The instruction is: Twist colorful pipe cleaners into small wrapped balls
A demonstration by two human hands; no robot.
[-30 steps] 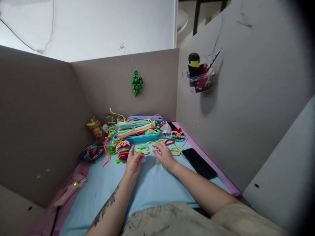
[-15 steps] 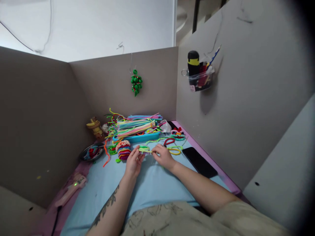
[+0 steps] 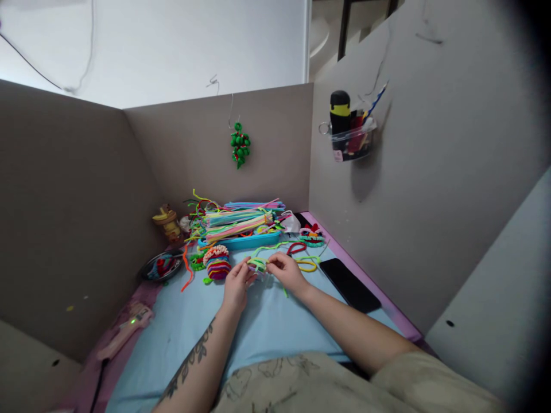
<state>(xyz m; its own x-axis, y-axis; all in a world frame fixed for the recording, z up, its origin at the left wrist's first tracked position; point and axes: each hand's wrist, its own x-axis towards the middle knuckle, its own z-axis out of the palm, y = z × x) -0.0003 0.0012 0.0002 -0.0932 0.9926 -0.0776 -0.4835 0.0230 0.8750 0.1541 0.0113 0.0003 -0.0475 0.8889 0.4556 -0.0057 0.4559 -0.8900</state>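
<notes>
one small green-and-pale bundle (image 3: 258, 264) in hand, just above the light blue cloth (image 3: 275, 327). pinched at one side by the left hand (image 3: 236, 282); met at the other by the right hand (image 3: 288, 274), fingertips drawn together, hard to tell whether gripping or only touching. to the left, a striped multicoloured roll (image 3: 217, 267); behind, a blue tray (image 3: 253, 242).

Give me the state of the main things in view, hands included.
Left hand, pinching green pipe-cleaner piece
Right hand, pinching the same piece
Pipe cleaners, heaped on blue tray
Smartphone, flat, screen dark
Glue gun, lying down, green light lit
Green ornament, hanging
Plastic container, open, filled
Dark bowl, holding colourful pieces
</notes>
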